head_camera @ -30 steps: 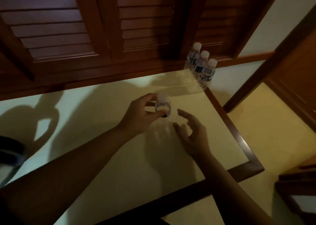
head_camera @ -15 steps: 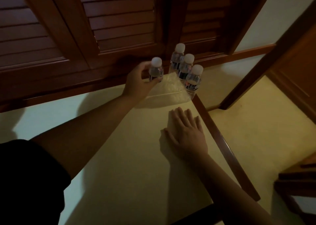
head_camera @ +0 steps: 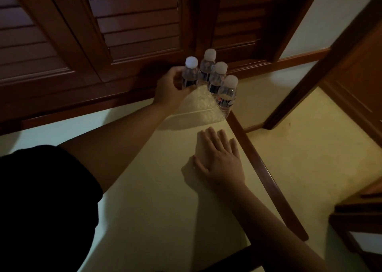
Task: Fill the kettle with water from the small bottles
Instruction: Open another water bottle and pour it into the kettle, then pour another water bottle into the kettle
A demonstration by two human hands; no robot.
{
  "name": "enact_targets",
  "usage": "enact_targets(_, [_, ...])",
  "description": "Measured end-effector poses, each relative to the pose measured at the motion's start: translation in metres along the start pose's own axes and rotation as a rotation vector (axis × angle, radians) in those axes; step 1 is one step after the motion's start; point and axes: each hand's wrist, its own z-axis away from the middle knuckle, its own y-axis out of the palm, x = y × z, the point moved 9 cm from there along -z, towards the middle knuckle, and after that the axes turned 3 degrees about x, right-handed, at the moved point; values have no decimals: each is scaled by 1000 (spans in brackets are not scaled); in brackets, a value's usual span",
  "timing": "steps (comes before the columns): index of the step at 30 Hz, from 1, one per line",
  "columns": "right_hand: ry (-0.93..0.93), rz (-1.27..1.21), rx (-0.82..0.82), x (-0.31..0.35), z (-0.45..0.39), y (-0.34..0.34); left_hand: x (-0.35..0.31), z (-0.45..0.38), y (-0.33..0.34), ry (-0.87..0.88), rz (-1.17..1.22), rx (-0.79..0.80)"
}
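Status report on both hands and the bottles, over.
Left hand grips a capped bottle at the table's far corner, beside three more bottles. Right hand flat on the table. Kettle not in view.

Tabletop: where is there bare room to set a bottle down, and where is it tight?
Bare top lies between the left forearm and the right hand, running to the near edge, and left of that forearm along the shutters. The far right corner is crowded: three bottles in a row, the left hand gripping a fourth bottle beside them.
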Motion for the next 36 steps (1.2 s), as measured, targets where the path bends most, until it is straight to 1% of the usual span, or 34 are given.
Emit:
enact_targets(5, [5,-14,3,1,0,-1,2,-6,3,1,-4,6])
enact_targets(8, [7,-28,1,0,0,-2,7,-10,6,-29,-15,27])
enact_targets(14, [-3,-42,-7,-1,1,-6,35,8,8,-207,25,113])
enact_targets(18, [-12,-74,-28,-1,2,-6,36,62,-6,-260,22,158])
enact_targets(20, [-23,-89,-47,-3,4,-7,36,98,-19,-291,59,176])
enact_targets(22, [-30,-89,-62,-1,8,-11,29,135,-38,-297,23,221])
enact_targets(24, [-53,-109,-113,11,17,-19,24,174,-62,-294,-36,262])
enact_targets(25, [-71,-165,-150,20,23,-24,22,196,-78,-314,-45,269])
enact_targets(28, [-133,-463,-220,60,48,-29,27,258,-123,-381,-22,249])
enact_targets(30, [-165,-676,-164,96,60,-20,30,295,-154,-409,10,205])
enact_targets(32, [-210,-884,-29,139,68,-9,29,328,-185,-427,47,166])
enact_targets(34, [-318,-973,93,190,76,-5,30,355,-217,-438,43,141])
enact_targets(36, [-411,-954,227,240,88,1,37,383,-245,-456,28,143])
